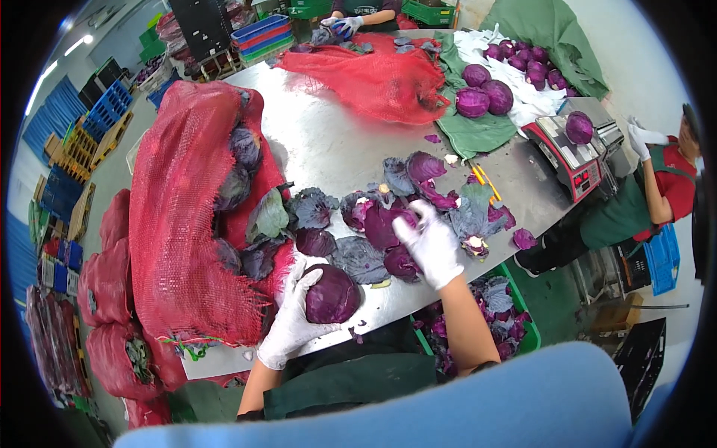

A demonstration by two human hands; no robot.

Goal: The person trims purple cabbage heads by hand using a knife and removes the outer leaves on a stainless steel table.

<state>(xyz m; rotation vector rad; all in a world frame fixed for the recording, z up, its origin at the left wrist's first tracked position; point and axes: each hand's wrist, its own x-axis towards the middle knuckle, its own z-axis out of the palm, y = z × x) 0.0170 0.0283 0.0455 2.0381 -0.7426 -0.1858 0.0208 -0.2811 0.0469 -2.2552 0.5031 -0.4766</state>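
My left hand (pixel 288 319), in a white glove, is wrapped around the near left side of a red cabbage (pixel 334 295) at the table's front edge. My right hand (pixel 431 243), gloved too, is over loose purple leaves (pixel 386 227) right of the cabbage. Its thumb and forefinger are spread at a leaf, and whether they grip it cannot be told. Dark outer leaves (pixel 358 260) and cut stem pieces (pixel 476 245) lie scattered around both hands. An orange-handled knife (pixel 486 182) rests beyond the right hand.
A red mesh sack (pixel 179 218) of cabbages covers the table's left end. A flattened mesh sack (pixel 369 81) lies across the far side. Trimmed cabbages (pixel 484 95) and a scale (pixel 566 148) stand right. A green crate (pixel 524 302) of leaves is below. Two other people work nearby.
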